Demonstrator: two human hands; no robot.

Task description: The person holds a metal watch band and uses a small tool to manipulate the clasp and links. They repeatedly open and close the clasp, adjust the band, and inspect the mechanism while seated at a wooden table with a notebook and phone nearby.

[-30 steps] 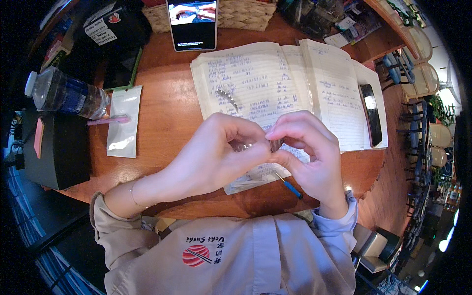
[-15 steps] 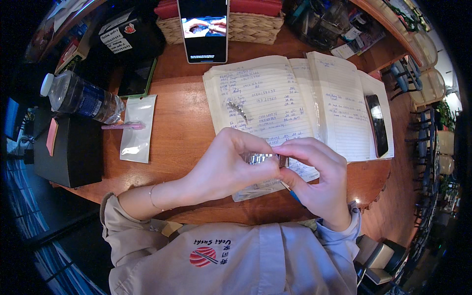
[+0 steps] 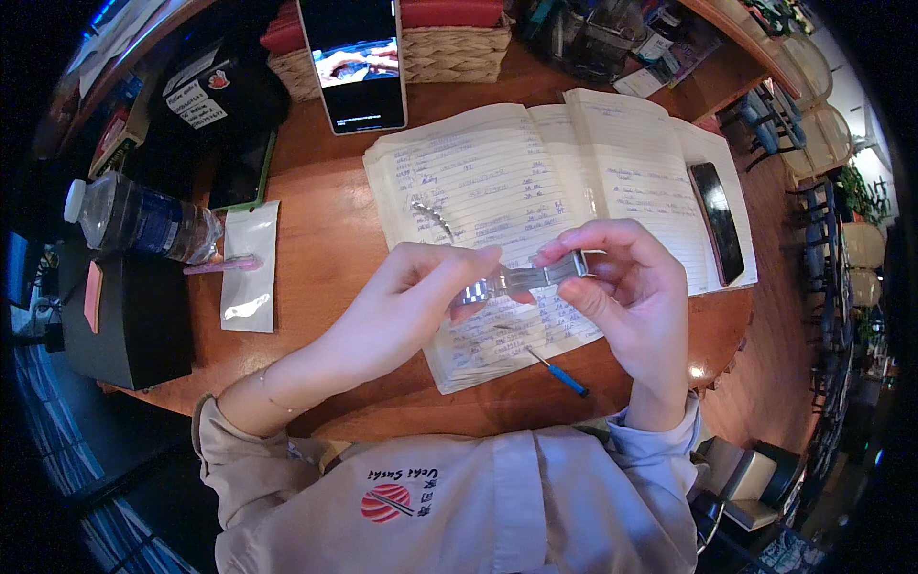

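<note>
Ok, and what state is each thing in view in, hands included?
Metal watch band: held in both hands
Left hand: closed on the band
Right hand: closed on the band
Notebook: open, written on
Metal link strip: loose on the notebook
Blue-handled screwdriver: lying down, unheld
Propped phone: upright, screen lit
Black phone: lying flat, screen dark
Plastic bottle: capped
White pouch: lying flat
Pink pen: lying across the pouch
</note>
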